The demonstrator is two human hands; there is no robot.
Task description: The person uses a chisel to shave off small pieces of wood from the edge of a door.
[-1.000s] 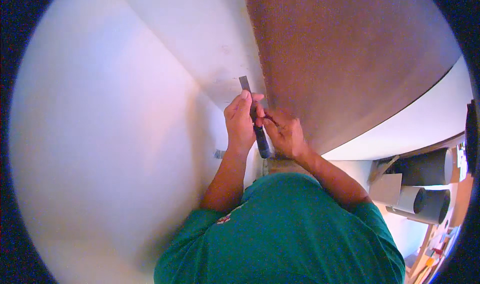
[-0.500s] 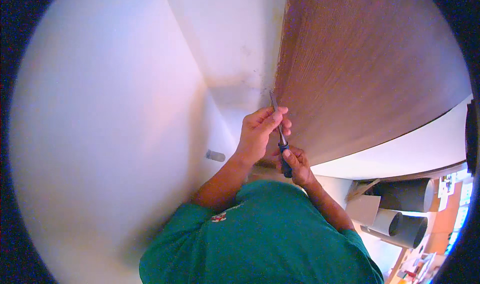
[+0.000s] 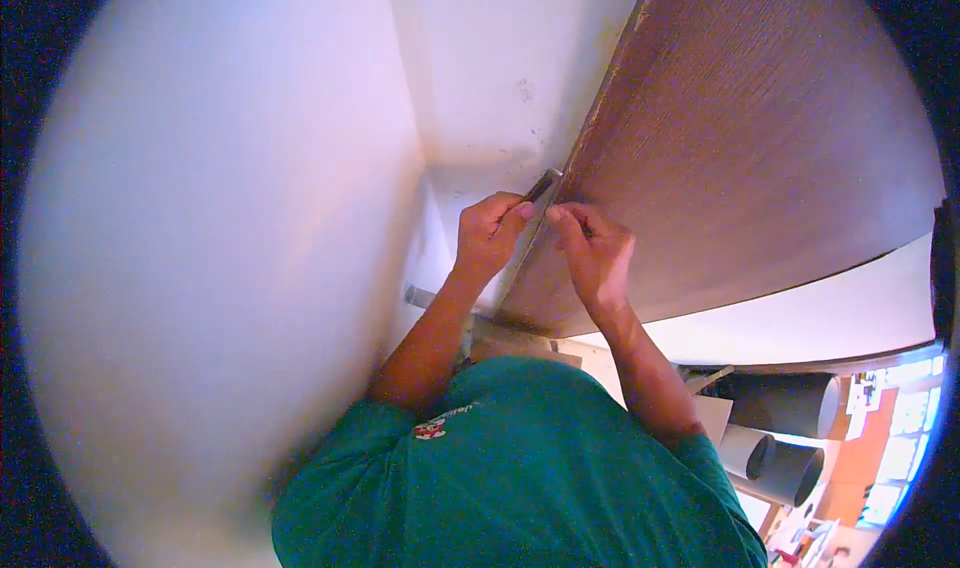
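Note:
In my left hand (image 3: 490,233) is a narrow dark tool (image 3: 542,185), held between thumb and fingers. Its pale end reaches the edge of a brown wood-grain panel (image 3: 740,158). Most of the tool is hidden in my hand; I cannot tell whether the handle or the blade sticks out. My right hand (image 3: 600,253) is closed in a pinch at the panel's edge, just right of the tool. Whatever its fingertips hold, if anything, cannot be made out. Both hands are close together, almost touching.
A large white surface (image 3: 250,218) stands close on my left, with a small grey fitting (image 3: 420,296) near my left forearm. Beyond my hands is a smudged white surface (image 3: 500,68). Several large grey rolls or tubes (image 3: 785,473) lie at the lower right.
My right hand has let go of the tool's dark blue handle and moved up to the panel's edge. The tool, now in my left hand alone, has tilted rightward. The view has shifted.

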